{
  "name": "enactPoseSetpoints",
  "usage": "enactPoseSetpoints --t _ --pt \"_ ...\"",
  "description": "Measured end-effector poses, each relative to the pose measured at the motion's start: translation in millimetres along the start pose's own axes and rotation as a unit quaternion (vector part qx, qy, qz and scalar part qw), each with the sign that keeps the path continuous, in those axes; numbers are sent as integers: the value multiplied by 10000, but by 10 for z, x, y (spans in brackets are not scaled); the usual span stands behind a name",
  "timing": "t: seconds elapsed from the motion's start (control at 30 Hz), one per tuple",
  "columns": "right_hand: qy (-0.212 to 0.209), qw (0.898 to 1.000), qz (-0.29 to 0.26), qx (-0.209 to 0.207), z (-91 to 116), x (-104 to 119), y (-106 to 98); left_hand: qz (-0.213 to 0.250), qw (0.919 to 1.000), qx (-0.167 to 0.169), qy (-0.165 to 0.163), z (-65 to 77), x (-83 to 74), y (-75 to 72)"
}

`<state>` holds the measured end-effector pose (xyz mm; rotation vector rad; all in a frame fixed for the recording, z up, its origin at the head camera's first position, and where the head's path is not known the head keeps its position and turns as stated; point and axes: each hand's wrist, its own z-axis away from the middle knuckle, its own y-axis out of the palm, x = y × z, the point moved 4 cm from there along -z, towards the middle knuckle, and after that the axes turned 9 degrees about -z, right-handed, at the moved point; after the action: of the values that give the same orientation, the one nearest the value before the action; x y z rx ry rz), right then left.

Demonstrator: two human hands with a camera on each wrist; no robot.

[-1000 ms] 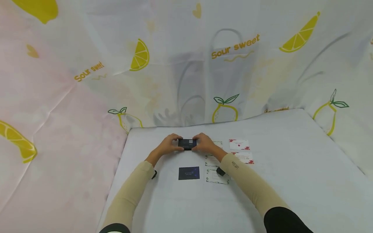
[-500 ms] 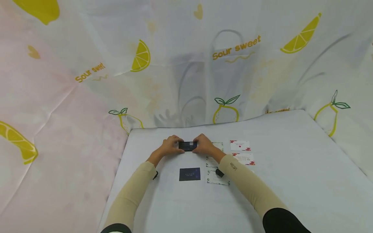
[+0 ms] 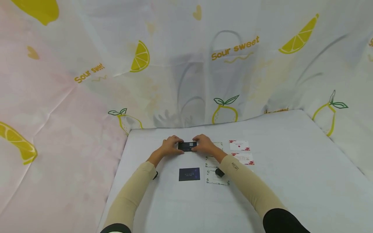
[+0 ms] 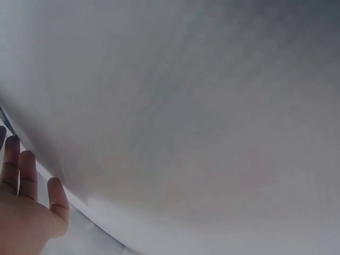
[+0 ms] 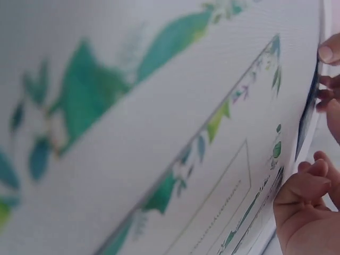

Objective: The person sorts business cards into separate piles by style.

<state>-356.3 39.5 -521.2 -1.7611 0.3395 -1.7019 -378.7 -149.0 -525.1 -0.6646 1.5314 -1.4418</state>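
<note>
Both hands are at a dark business card with a small pale square print, near the far side of the white table. My left hand holds its left end, with fingers at the far edge and thumb at the near edge. At the right end, my right hand grips it the same way, thumb over the near corner. In the right wrist view, the right hand has bent fingers, and a dark card edge lies between the hands. Nearer me lies another dark blue card.
Leaf-bordered white cards form a column partly under the right forearm. Two red-flowered white cards lie right of them. A lemon-print cloth hangs behind the white table.
The dark card has come slightly nearer and its face now looks flatter to the table. Both hands stay at its ends; the right fingers have shifted a little.
</note>
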Motion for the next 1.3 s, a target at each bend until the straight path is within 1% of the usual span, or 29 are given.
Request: enactPoseSetpoints --t 0.17,0.3,0.47,0.57,0.73,0.9,0.97,1.03,1.1,1.23,1.3 --pt "160 9975 -691 -48 35 11 -37 55 10000 17 -6 26 -9 -12" --pt "244 9968 -766 1 36 -4 -45 71 9999 -66 111 39 -20 -43" --pt "206 9977 -642 -25 14 -25 -33 -9 9997 -134 211 31 -22 -68" --pt "130 9987 -486 -18 -11 -53 -4 -48 9997 -130 185 26 -14 -63" --pt "110 9994 -336 34 -27 -80 35 32 9999 -94 124 38 -8 -53" --pt "111 9996 -270 34 -8 -47 25 39 9998 -139 123 55 -10 -50" --pt "75 9994 -329 9 10 -16 7 24 9998 -165 97 60 -18 -63" --pt "11 9987 -501 9 41 22 -7 11 9998 -175 61 68 -32 -77" --pt "10 9965 -831 104 86 61 -15 107 9998 -181 18 87 -42 -97" --pt "31 9882 -1488 350 166 115 -33 484 9980 -407 83 149 -52 -161" --pt "21 9855 -1646 406 186 119 -55 725 9957 -551 153 175 -58 -200"
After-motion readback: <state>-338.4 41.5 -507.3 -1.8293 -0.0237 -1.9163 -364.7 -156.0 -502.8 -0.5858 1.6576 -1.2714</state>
